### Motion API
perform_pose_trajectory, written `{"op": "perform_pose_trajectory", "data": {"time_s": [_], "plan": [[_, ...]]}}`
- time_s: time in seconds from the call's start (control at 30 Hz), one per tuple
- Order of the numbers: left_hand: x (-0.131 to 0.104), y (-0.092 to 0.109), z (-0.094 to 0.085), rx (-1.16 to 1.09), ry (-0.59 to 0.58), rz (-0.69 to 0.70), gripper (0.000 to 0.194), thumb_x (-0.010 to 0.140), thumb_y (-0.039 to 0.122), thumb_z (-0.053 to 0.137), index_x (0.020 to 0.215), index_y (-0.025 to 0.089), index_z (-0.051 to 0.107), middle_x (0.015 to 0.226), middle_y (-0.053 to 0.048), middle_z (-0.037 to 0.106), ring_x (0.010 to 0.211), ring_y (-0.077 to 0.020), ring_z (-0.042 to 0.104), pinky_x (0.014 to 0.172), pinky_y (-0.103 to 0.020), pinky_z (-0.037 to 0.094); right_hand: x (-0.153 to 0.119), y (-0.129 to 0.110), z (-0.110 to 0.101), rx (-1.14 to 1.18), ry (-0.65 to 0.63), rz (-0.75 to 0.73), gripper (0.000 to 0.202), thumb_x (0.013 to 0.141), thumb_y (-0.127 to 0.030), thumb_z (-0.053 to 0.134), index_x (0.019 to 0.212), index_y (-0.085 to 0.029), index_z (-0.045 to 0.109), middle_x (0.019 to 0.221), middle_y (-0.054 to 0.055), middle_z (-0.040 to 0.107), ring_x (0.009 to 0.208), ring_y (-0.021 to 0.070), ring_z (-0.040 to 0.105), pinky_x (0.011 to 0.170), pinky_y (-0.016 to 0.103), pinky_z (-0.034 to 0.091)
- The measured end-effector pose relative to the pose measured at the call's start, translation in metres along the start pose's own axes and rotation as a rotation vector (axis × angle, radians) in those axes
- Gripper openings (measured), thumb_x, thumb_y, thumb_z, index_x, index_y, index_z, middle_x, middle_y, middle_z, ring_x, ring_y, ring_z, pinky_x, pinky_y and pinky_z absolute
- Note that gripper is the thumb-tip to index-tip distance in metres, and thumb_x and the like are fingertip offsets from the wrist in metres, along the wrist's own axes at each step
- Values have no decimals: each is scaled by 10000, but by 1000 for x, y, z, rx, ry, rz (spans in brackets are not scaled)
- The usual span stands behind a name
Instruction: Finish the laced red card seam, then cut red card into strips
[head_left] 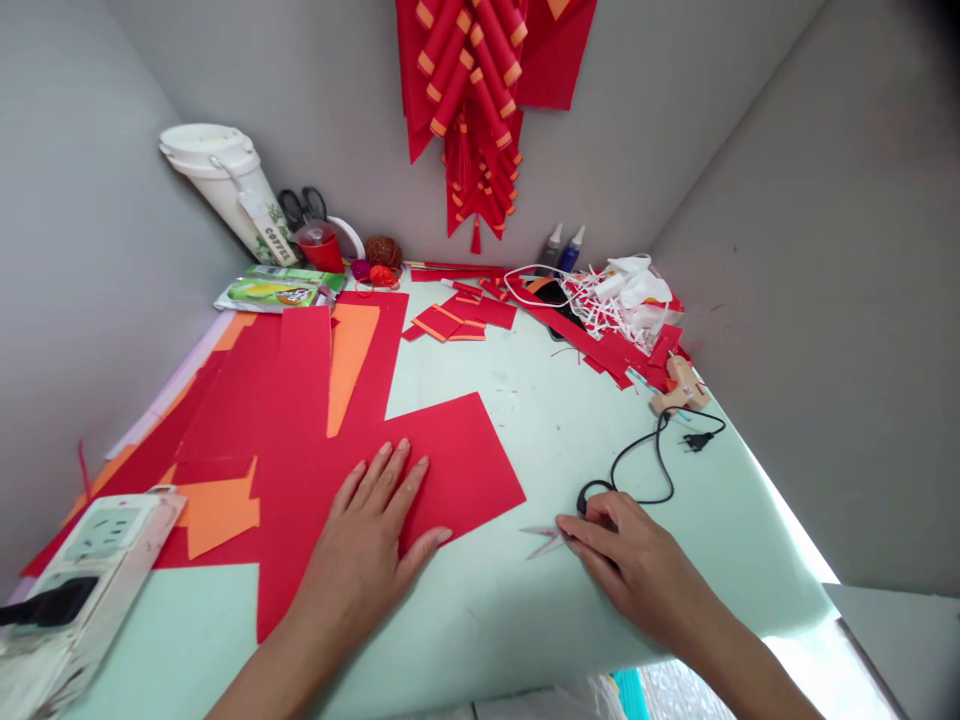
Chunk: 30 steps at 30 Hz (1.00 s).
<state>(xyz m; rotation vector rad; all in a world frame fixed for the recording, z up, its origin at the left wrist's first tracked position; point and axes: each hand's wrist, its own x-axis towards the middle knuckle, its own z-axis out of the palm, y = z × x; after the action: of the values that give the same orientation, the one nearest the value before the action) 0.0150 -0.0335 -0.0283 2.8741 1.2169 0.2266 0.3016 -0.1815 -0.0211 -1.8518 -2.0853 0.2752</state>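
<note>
My left hand (379, 510) lies flat with its fingers spread on a sheet of red paper (469, 450). The sheet's right corner reaches out over the pale green table (465, 610). To the right, my right hand (626, 545) is closed around a pair of scissors (546, 541) with black handles. Its blades point left, slightly parted, a little way off the sheet's edge. More red paper (251, 390) spreads under and behind my left arm, with orange paper pieces (217, 508) on top of it.
A power strip (112, 550) sits at the left front. At the right are a glue gun (679, 385) with a black cord and a pile of white paper shreds (607, 300). Small red pieces (457, 318) lie at the back. A white bucket (225, 190) stands back left.
</note>
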Motion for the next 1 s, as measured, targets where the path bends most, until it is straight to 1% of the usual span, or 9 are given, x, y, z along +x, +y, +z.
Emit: {"op": "perform_pose_trajectory", "data": {"time_s": [0.17,0.23,0.3,0.37,0.43,0.6,0.83,1.0], "plan": [[-1,0,-1,20,-7,-14,723,900,628,423,1462,173,393,1555,-114,327,1435,-309,289,1118,-508,328,-3,-1,3,14,-15,52,292,977,-237,442,1204,-244,626,885,71,572,774,189,567,656,329,519],[-1,-1,-1,13,-6,-14,722,900,628,425,1462,175,394,1556,-113,327,1435,-309,289,1123,-506,321,-2,-2,4,41,23,70,279,981,-242,444,1192,-226,627,891,70,592,788,186,579,676,326,520],[-1,-1,0,10,-1,-13,719,900,624,429,1463,178,392,1559,-110,323,1437,-306,285,1130,-500,311,1,-2,6,56,88,86,269,980,-241,456,1185,-212,627,898,70,606,810,186,588,692,321,518],[-1,-1,0,13,5,-10,717,902,623,428,1463,179,390,1560,-109,322,1440,-302,280,1133,-497,306,7,-3,8,43,145,106,262,977,-236,465,1179,-202,629,883,68,611,813,188,592,694,321,515],[-1,-1,0,16,6,-10,715,902,624,426,1462,180,391,1556,-111,329,1439,-300,284,1131,-497,310,13,-2,11,16,174,117,260,976,-232,463,1168,-195,635,858,66,610,804,193,591,694,326,513],[0,1,-1,7,-4,-12,722,899,627,427,1466,183,385,1553,-113,334,1435,-306,292,1122,-503,324,24,1,13,-20,171,62,260,975,-228,458,1138,-191,657,845,69,614,796,196,594,711,333,513],[0,0,-1,2,2,-20,714,903,625,422,1466,188,385,1552,-110,339,1435,-302,292,1127,-496,315,26,4,14,49,179,3,272,976,-232,460,1164,-205,655,857,66,626,797,185,599,715,323,521],[0,0,-2,1,-6,-20,708,905,620,420,1462,184,393,1549,-111,344,1432,-304,298,1123,-501,321,28,6,12,41,183,-46,260,959,-215,499,1162,-194,661,872,74,649,809,193,602,723,333,518]]}}
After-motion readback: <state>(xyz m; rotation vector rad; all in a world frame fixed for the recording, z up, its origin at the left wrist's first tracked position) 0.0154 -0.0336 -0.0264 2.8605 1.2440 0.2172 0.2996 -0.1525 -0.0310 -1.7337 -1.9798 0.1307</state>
